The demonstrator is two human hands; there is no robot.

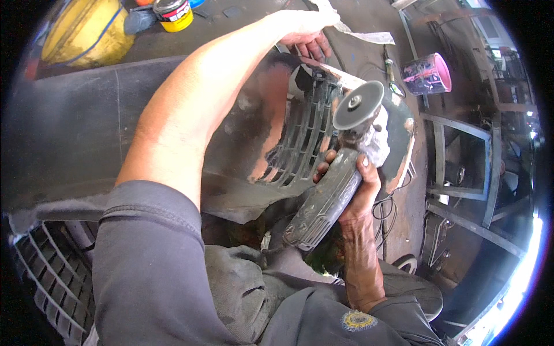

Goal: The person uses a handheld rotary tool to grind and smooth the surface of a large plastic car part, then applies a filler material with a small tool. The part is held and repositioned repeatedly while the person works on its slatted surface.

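Steady slatted panel (pixel 245 141) w/ L fingers (pixel 315 49) (curled; can't tell if gripping), control grinder (pixel 324 200) w/ R fingers (pixel 329 157) wrapped round, ideally angling disc (pixel 363 104) off slats (pixel 311 131).

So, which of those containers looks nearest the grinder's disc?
The pink-rimmed cup, just right of the disc; others, like the yellow-and-black can, appear farther off, upper left.
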